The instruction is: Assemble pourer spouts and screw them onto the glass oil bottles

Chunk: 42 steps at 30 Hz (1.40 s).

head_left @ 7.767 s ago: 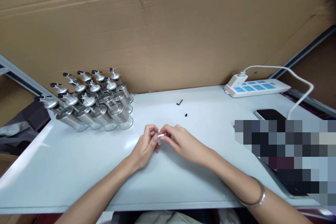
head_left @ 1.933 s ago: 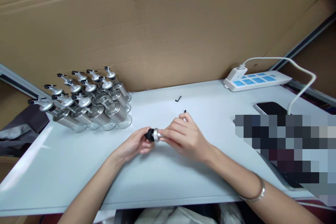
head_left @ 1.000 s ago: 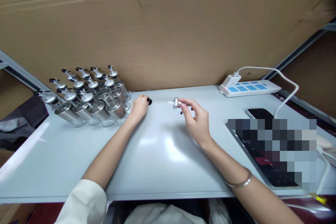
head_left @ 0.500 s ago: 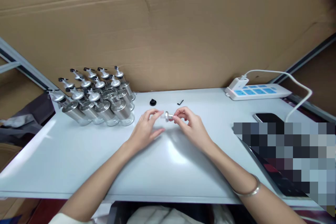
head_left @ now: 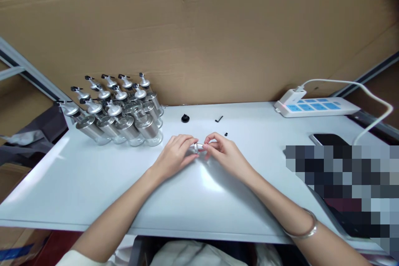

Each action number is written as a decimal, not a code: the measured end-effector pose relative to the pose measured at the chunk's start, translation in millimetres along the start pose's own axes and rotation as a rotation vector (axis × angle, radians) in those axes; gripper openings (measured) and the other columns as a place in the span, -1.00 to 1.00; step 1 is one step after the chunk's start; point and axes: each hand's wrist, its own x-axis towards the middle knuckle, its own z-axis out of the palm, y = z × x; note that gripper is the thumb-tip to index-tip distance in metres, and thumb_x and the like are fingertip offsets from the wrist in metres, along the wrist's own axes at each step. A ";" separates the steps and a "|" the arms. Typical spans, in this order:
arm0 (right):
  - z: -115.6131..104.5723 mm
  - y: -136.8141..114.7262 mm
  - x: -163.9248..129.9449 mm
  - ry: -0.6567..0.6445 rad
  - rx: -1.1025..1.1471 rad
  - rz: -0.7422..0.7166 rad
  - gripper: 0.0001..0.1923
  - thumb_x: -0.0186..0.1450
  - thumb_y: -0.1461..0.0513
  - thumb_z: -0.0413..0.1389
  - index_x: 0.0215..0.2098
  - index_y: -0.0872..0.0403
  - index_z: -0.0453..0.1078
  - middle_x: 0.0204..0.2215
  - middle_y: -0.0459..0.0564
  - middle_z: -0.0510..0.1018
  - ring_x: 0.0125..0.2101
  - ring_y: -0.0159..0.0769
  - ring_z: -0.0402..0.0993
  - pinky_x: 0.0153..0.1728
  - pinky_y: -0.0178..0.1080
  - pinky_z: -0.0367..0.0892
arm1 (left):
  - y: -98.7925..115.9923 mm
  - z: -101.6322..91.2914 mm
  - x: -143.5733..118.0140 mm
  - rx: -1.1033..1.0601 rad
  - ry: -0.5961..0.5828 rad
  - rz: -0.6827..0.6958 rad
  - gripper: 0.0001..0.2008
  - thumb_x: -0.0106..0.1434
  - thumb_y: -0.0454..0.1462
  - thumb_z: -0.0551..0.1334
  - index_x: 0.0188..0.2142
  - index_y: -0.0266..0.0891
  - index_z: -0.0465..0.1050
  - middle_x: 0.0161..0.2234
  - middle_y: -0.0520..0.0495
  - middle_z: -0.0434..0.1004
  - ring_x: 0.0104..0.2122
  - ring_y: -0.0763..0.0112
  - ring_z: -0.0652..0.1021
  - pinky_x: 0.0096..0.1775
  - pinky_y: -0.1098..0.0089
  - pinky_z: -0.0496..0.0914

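Observation:
A small silver metal pourer spout point(head_left: 196, 148) lies sideways between my hands, low over the white table. My left hand point(head_left: 174, 156) grips its wide collar between thumb and fingers. At the narrow end, my right hand point(head_left: 227, 154) pinches the spout with thumb and fingertips. Beyond the hands sit a black ridged stopper point(head_left: 185, 118), a thin black bent piece point(head_left: 219, 119) and a tiny black bit point(head_left: 226, 134).
Several glass bottles point(head_left: 124, 129) with steel sleeves, most topped with pourers, stand in rows at left. At right are a power strip point(head_left: 318, 108) with a charger and white cable, and a phone point(head_left: 330, 139). A cardboard wall point(head_left: 218, 41) backs the table.
My left hand has closed on the spout's collar, and both hands have come slightly nearer to me. The tiny black bit now shows beyond my right hand. The view has shifted slightly.

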 end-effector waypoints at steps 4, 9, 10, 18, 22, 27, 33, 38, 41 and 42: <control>1.8 -0.8 -0.2 0.056 -0.055 -0.039 -0.86 0.26 0.11 0.03 -0.30 0.00 0.26 -0.39 -0.02 0.62 -0.40 -0.25 0.51 -0.40 -0.22 0.29 | -3.5 -4.1 1.1 0.034 -0.145 -0.117 -0.70 0.36 -0.19 0.09 0.04 -0.24 0.29 -0.06 -0.20 0.49 -0.04 0.18 0.49 -0.07 0.19 0.38; -3.9 -2.2 1.4 0.181 -0.059 -0.087 -0.84 0.25 0.12 0.06 -0.26 0.02 0.30 -0.21 0.07 0.60 -0.25 -0.19 0.53 -0.45 -0.25 0.27 | -18.9 -4.1 1.0 0.037 -0.195 -0.342 -0.66 0.36 -0.25 0.07 0.10 -0.27 0.27 0.01 -0.23 0.44 0.01 0.14 0.45 0.03 0.15 0.35; -5.4 -1.7 1.7 0.198 -0.059 -0.090 -0.83 0.25 0.11 0.06 -0.25 0.02 0.30 -0.21 0.07 0.60 -0.23 -0.19 0.53 -0.45 -0.25 0.26 | -21.3 -2.7 0.7 0.038 -0.190 -0.372 -0.65 0.35 -0.25 0.07 0.10 -0.30 0.26 0.01 -0.24 0.43 0.02 0.13 0.44 0.04 0.14 0.34; -7.9 -0.6 2.1 0.243 -0.041 -0.096 -0.80 0.26 0.09 0.05 -0.22 0.03 0.31 -0.22 0.05 0.59 -0.23 -0.20 0.50 -0.42 -0.24 0.22 | -26.2 9.6 -2.9 0.067 -0.145 -0.411 -0.54 0.32 -0.25 0.11 0.19 -0.34 0.17 -0.03 -0.26 0.44 -0.01 0.11 0.44 0.04 0.12 0.34; -8.0 -0.4 1.7 0.250 -0.043 -0.104 -0.82 0.28 0.11 0.05 -0.21 0.03 0.30 -0.23 0.04 0.60 -0.25 -0.22 0.50 -0.40 -0.23 0.22 | -27.0 10.8 -4.2 0.052 -0.140 -0.396 -0.51 0.31 -0.25 0.12 0.20 -0.36 0.15 -0.03 -0.27 0.44 -0.01 0.12 0.44 0.04 0.11 0.34; -9.6 -2.1 1.1 0.293 -0.044 -0.114 -0.84 0.26 0.13 0.06 -0.22 0.03 0.31 -0.25 0.03 0.60 -0.29 -0.22 0.50 -0.35 -0.19 0.22 | -20.8 4.4 -1.2 0.070 -0.058 -0.324 -0.56 0.31 -0.22 0.12 0.15 -0.30 0.19 -0.03 -0.26 0.44 -0.02 0.10 0.44 -0.01 0.11 0.36; -10.8 -8.4 -0.6 0.304 0.034 -0.147 -0.84 0.27 0.12 0.05 -0.24 0.02 0.29 -0.28 0.01 0.58 -0.28 -0.22 0.50 -0.30 -0.16 0.26 | -36.9 -37.5 -3.4 0.329 0.874 -0.178 -0.71 0.24 -0.22 0.17 -0.04 -0.12 0.26 -0.12 -0.14 0.31 -0.06 0.17 0.40 -0.04 0.15 0.34; -11.2 -9.6 -2.8 0.310 0.065 -0.145 -0.85 0.27 0.13 0.05 -0.24 0.02 0.29 -0.28 0.00 0.56 -0.28 -0.24 0.48 -0.27 -0.15 0.28 | -74.8 -65.8 -13.2 0.176 1.256 -0.490 -0.68 0.22 -0.21 0.14 -0.03 -0.18 0.20 -0.03 -0.20 0.21 -0.02 0.21 0.36 -0.08 0.20 0.38; -11.2 -8.7 -3.1 0.297 0.072 -0.155 -0.86 0.27 0.15 0.05 -0.23 0.02 0.29 -0.29 0.00 0.56 -0.30 -0.25 0.47 -0.27 -0.15 0.29 | -92.1 -66.4 -17.9 0.020 1.186 -0.559 -0.66 0.23 -0.17 0.14 -0.03 -0.19 0.17 0.01 -0.21 0.24 -0.01 0.27 0.40 -0.01 0.24 0.37; -11.2 -8.6 -3.1 0.296 0.071 -0.160 -0.86 0.27 0.15 0.05 -0.23 0.02 0.30 -0.30 0.00 0.56 -0.31 -0.25 0.47 -0.27 -0.15 0.30 | -96.0 -65.5 -18.8 -0.030 1.162 -0.567 -0.65 0.23 -0.15 0.14 -0.02 -0.19 0.17 0.01 -0.21 0.27 -0.01 0.29 0.41 0.01 0.25 0.36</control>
